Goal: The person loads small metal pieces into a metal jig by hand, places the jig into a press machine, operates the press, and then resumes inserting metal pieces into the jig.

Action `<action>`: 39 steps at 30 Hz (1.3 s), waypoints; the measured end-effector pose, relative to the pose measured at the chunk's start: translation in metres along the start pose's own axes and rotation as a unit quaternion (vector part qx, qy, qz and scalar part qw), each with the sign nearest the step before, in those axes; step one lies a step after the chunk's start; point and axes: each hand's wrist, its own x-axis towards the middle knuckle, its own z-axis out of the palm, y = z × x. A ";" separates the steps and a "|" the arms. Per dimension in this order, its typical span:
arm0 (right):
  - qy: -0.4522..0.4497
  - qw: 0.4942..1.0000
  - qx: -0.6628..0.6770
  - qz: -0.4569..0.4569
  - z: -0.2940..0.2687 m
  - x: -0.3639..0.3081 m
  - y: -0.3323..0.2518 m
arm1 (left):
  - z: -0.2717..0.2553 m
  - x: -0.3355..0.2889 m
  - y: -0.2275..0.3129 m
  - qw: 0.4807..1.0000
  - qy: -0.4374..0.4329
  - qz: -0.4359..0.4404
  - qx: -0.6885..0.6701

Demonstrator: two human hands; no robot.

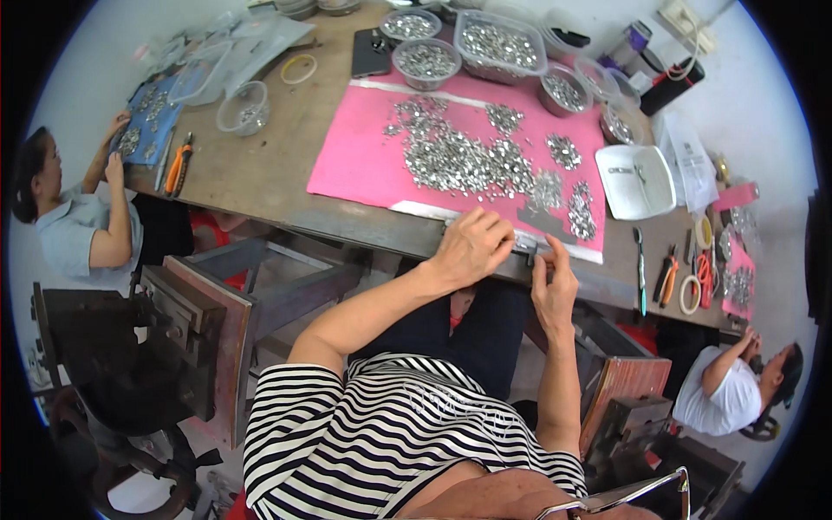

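At the near edge of a pink mat point(347, 173), my left hand point(472, 249) lies with its fingers bent and drawn together, their tips turned down; whatever they hold is hidden. Close to its right, my right hand point(555, 282) points upward at the table edge, thumb and forefinger closed around something small and greyish that I cannot make out. Just beyond both hands spreads a large heap of small shiny silver metal pieces point(468, 163). Smaller piles point(581, 212) of them lie toward the right side of the mat.
Plastic tubs point(498, 48) of silver pieces line the mat's far side. A white tray point(636, 182), a toothbrush point(640, 269) and orange-handled pliers point(667, 277) lie to the right. Co-workers sit left point(95, 217) and right point(724, 390). Dark metal machines point(173, 338) stand below the table.
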 end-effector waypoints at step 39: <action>-0.097 0.980 0.023 -0.171 0.142 0.215 -0.054 | -0.081 0.073 -0.189 0.989 0.136 -0.056 0.014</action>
